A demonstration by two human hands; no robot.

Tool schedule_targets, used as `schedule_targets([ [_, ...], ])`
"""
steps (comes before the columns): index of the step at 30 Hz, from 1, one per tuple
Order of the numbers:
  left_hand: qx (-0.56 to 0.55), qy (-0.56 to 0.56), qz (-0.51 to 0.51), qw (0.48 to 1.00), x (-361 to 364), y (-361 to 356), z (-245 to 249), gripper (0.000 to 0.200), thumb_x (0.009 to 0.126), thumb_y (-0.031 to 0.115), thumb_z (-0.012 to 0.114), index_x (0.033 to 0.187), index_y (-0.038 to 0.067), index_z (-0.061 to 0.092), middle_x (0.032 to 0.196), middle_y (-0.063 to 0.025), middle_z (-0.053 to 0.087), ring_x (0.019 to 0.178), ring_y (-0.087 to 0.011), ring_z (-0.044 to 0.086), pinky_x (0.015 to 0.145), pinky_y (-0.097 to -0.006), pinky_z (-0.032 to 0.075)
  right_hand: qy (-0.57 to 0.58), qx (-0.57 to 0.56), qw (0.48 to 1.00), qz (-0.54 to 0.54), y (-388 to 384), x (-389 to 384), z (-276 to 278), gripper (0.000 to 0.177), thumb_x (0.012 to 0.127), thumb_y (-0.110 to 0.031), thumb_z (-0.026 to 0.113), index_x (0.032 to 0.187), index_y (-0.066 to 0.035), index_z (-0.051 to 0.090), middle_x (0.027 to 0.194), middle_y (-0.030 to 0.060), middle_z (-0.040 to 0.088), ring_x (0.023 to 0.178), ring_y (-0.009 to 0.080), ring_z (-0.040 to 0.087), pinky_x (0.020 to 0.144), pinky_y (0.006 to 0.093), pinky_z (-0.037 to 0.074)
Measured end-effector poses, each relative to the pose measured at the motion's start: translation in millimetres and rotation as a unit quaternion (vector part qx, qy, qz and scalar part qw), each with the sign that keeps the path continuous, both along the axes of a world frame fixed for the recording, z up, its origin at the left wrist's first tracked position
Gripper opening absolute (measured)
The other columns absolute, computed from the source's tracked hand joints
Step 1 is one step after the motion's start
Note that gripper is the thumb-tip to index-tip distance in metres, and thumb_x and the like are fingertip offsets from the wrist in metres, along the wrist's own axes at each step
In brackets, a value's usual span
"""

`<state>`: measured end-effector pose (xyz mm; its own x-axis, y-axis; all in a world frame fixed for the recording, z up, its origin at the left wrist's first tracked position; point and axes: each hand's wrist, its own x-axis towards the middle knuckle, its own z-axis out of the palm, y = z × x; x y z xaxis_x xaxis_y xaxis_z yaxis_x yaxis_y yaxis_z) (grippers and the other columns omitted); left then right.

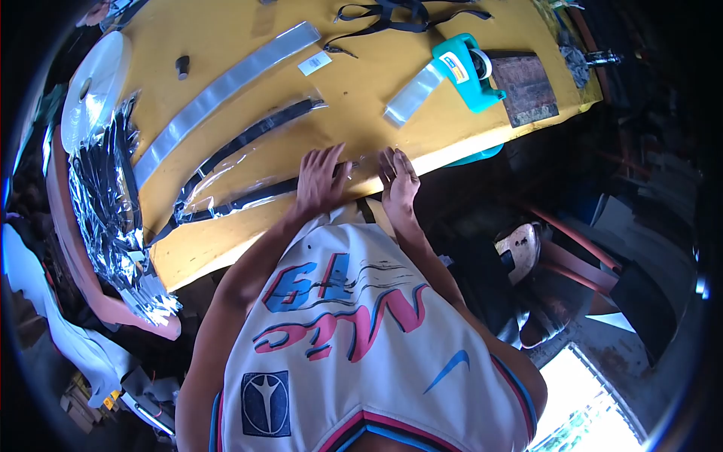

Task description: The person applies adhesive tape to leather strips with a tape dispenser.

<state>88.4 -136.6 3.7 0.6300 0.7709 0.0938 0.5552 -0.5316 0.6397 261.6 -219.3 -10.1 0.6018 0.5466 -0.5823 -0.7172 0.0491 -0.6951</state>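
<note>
Near the front edge of the yellow table, my left hand lies over the end of a black strap in a clear plastic sleeve. Its fingers are stretched out and slightly apart, pressing on the sleeve. Just to the right, my right hand is at the table edge with its fingers bent together. Whatever may be between those fingertips is too small to make out. Behind my left hand, a second sleeved black strap curves across the tabletop, and the two straps come close together at their left ends.
A teal tape dispenser with a wide clear strip stands at right beside a dark board. A long clear plastic band, a small white label and loose black straps lie behind. Shiny wrapped straps hang at left below a clear roll.
</note>
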Motion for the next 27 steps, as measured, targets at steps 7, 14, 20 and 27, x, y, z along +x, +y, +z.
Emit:
schedule_targets([
  [7, -0.169, 0.03, -0.174, 0.97, 15.7, 69.3, -10.7, 0.037, 0.092, 0.035, 0.071, 0.112, 0.003, 0.069, 0.101, -0.0144, 0.072, 0.093, -0.0294, 0.07, 0.083, -0.0383, 0.054, 0.018, 0.034, 0.999, 0.013, -2.8, 3.2, -1.9, 0.038, 0.102, -0.019, 0.059, 0.136, -0.002, 0.054, 0.13, 0.013, 0.066, 0.121, 0.0282, 0.063, 0.102, 0.0437, 0.051],
  [14, -0.318, 0.068, -0.184, 0.928, 11.3, 80.9, 10.0, 0.033, 0.097, 0.032, 0.064, 0.111, 0.003, 0.07, 0.106, -0.0151, 0.072, 0.1, -0.0279, 0.07, 0.087, -0.0374, 0.053, 0.093, 0.06, 0.994, -0.012, -9.4, 5.1, -8.6, 0.026, 0.104, -0.022, 0.055, 0.127, -0.011, 0.057, 0.128, 0.0044, 0.066, 0.126, 0.0221, 0.059, 0.104, 0.0431, 0.047],
  [20, -0.235, 0.146, -0.2, 0.94, -8.3, 82.3, 5.4, 0.03, 0.097, 0.028, 0.063, 0.109, 0.003, 0.07, 0.104, -0.0162, 0.072, 0.1, -0.0309, 0.069, 0.087, -0.0391, 0.053, 0.1, 0.071, 0.992, -0.009, -13.1, 4.9, -13.4, 0.021, 0.103, -0.023, 0.056, 0.122, -0.012, 0.061, 0.123, 0.0023, 0.068, 0.122, 0.0189, 0.06, 0.098, 0.0399, 0.05],
  [27, -0.15, 0.125, -0.178, 0.965, -12.2, 70.7, 0.7, 0.022, 0.095, 0.024, 0.062, 0.1, 0.004, 0.071, 0.101, -0.0159, 0.071, 0.098, -0.0337, 0.067, 0.085, -0.0426, 0.052, 0.089, 0.07, 0.993, 0.02, -11.6, 7.2, -14.5, 0.024, 0.104, -0.025, 0.055, 0.12, -0.01, 0.065, 0.115, 0.0036, 0.069, 0.115, 0.0176, 0.063, 0.096, 0.0371, 0.051],
])
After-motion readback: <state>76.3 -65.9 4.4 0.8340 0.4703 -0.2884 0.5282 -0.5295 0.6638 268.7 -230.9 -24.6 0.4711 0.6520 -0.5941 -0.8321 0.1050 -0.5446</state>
